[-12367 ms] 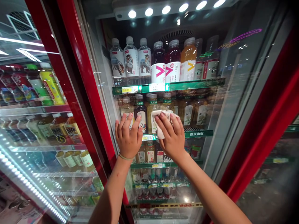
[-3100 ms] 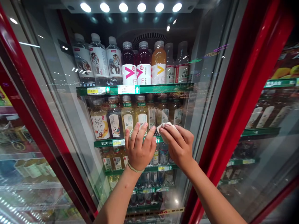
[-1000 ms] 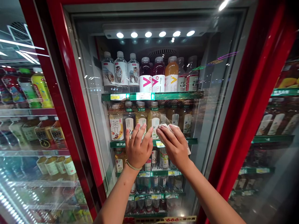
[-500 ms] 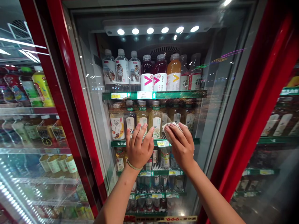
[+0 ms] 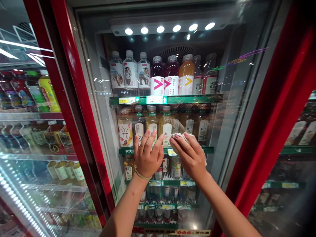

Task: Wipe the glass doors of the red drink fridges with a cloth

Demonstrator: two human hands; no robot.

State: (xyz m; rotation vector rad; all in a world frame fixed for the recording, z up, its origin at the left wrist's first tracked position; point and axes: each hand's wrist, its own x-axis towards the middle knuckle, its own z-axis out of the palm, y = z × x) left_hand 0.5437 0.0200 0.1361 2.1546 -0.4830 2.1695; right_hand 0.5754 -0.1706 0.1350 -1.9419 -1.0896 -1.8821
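Note:
My left hand (image 5: 148, 156) is spread against the glass door (image 5: 229, 108) of a drinks cooler, fingers apart and nothing held. A thin band circles that wrist. To its right, my right hand (image 5: 191, 154) presses a crumpled white cloth (image 5: 178, 135) to the same glass; most of the cloth is under the fingers and palm. A faint smear shows on the pane just above it. Behind the glass, tea bottles (image 5: 126, 131) stand on the shelf at hand height, some partly covered by my hands.
Red door frames (image 5: 85, 108) run down both sides. Inside, tiger-label water bottles (image 5: 129, 72) and coloured drink bottles (image 5: 171, 77) stand on the top shelf under a row of round lights (image 5: 160, 29). A neighbouring cooler (image 5: 37, 115) with drinks is at the left.
My right hand has slid slightly to the left relative to the bottles, with the cloth under it. My left hand stays in nearly the same place. The view has shifted a little.

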